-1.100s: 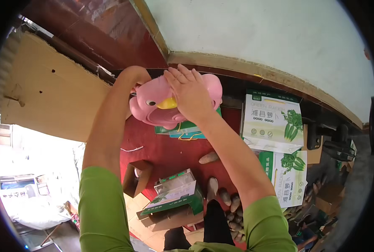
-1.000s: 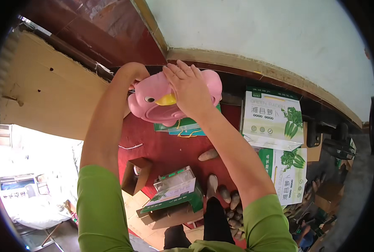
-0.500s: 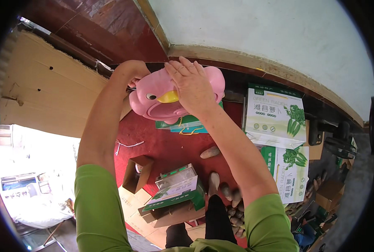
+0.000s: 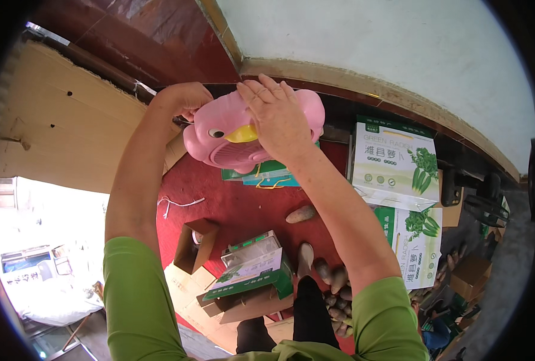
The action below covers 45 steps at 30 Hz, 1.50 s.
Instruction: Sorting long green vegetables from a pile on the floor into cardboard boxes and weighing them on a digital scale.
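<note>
Head view: looks down past both forearms to the pink bird-shaped thing (image 4: 226, 114).
Pink thing's place: upper mid of view, nr base of the pale wall (image 4: 369, 36); yellow beak (image 4: 241, 134) & round ribbed panel (image 4: 236, 155) face my way. Green & blue packs (image 4: 279, 181) show just below its lower edge; can't tell what carries its wt.
R grip (image 4: 276, 117): flat, fingers extended, palm over top & front, right of the beak; not wrapped round.
L grip (image 4: 193, 99): at the upper left side, wrist bent, fingers curled; fingertips partly hidden, can't tell if they pinch anything.
Steadying: prob my R palm's job; I'd want light, even pressure nr the middle so it doesn't tip.
L-side work: best w/ small, slow finger moves, going by feel; no yanking, since sight's poor there.
Risk: too much push w/ R could rock or slide it.
Cardboard sheet (image 4: 69, 138): close on L, so I'd mind L elbow & not snag its edge.
</note>
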Each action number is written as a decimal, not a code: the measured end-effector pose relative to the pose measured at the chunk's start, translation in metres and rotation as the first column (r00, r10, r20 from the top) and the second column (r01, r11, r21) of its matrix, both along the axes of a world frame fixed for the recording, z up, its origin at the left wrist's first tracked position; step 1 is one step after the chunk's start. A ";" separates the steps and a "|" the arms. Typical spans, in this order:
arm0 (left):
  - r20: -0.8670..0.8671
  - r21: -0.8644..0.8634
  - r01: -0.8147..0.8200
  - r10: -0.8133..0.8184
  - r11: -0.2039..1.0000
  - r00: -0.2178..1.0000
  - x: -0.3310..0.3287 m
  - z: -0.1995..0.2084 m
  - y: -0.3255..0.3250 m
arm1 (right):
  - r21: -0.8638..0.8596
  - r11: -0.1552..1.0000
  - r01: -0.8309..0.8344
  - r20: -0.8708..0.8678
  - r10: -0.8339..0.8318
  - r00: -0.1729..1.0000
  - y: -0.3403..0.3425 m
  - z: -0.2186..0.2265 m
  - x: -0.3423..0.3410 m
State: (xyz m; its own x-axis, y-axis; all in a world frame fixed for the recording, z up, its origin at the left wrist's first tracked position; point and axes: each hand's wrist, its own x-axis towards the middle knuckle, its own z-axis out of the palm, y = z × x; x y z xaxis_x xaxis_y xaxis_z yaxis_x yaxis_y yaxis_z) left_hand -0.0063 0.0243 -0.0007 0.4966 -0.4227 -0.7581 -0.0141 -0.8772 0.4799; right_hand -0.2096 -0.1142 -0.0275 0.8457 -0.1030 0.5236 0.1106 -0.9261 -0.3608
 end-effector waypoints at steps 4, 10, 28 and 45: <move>0.019 0.029 0.027 -0.027 0.999 0.999 -0.006 0.005 -0.003 | 0.010 1.000 -0.006 0.024 0.005 1.000 -0.001 -0.001 0.001; 0.093 0.255 0.078 -0.104 0.964 0.990 -0.001 0.009 -0.003 | 0.053 0.998 -0.025 0.009 0.025 1.000 0.000 -0.001 0.002; -0.026 0.409 0.160 -0.164 0.899 0.986 0.001 0.007 -0.015 | 0.006 1.000 -0.007 0.054 0.007 0.999 0.000 -0.003 0.003; -0.005 0.331 0.157 -0.165 0.931 0.986 0.001 0.008 -0.013 | 0.029 0.999 -0.024 0.100 0.021 0.995 0.000 -0.007 0.005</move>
